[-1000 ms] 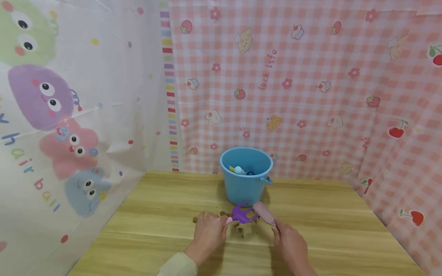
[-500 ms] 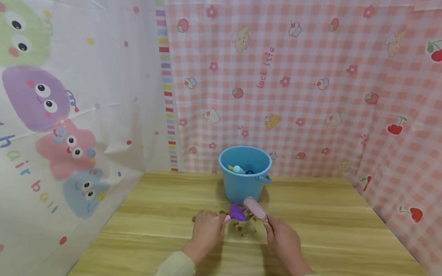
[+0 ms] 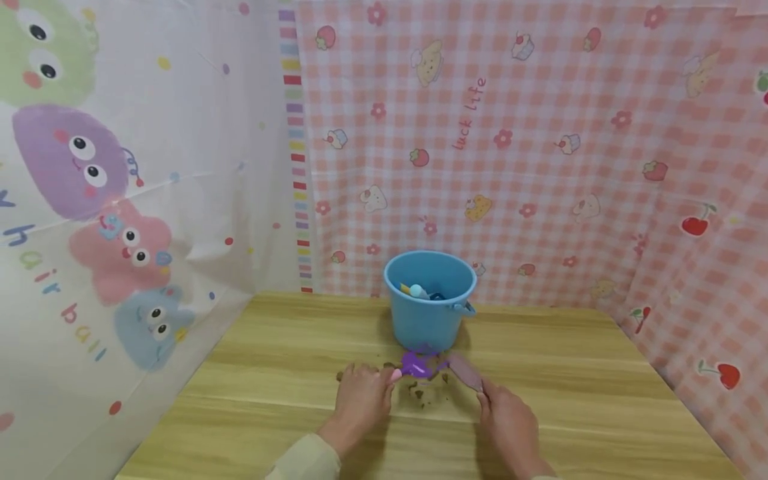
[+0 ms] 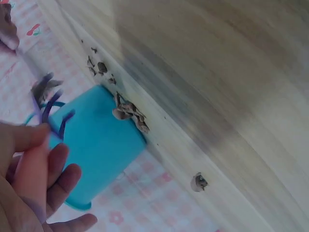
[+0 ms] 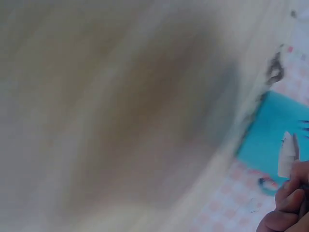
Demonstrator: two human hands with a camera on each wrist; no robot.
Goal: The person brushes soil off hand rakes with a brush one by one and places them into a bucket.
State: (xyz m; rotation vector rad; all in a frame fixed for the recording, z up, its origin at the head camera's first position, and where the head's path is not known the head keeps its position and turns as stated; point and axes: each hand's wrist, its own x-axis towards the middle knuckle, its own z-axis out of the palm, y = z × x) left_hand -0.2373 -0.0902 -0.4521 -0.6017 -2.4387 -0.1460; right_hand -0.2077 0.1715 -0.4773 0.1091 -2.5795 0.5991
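Note:
My left hand [image 3: 363, 398] grips the pink handle of a small rake with a purple pronged head [image 3: 417, 365]. In the left wrist view, fingers and thumb wrap that handle [image 4: 33, 176], and a brown scrap [image 4: 46, 89] sits at the prongs. My right hand [image 3: 510, 421] holds a small pale pink brush [image 3: 465, 372] by its handle, its head beside the tips of the prongs. Both tools are raised over the wooden table, just in front of the blue bucket [image 3: 427, 323]. Brown crumbs [image 3: 418, 394] lie scattered below them.
The bucket stands near the back of the table [image 3: 270, 347], its handle hanging at the right. Inside it are several objects, one with a pale blue round end [image 3: 416, 291]. A pink checked cloth [image 3: 540, 200] hangs behind, a white printed one [image 3: 198, 220] at left.
The brush moved left over the rake's prongs, then back to the right, with its head turned. My left hand and the rake stayed almost in place. The head view shifted slightly.

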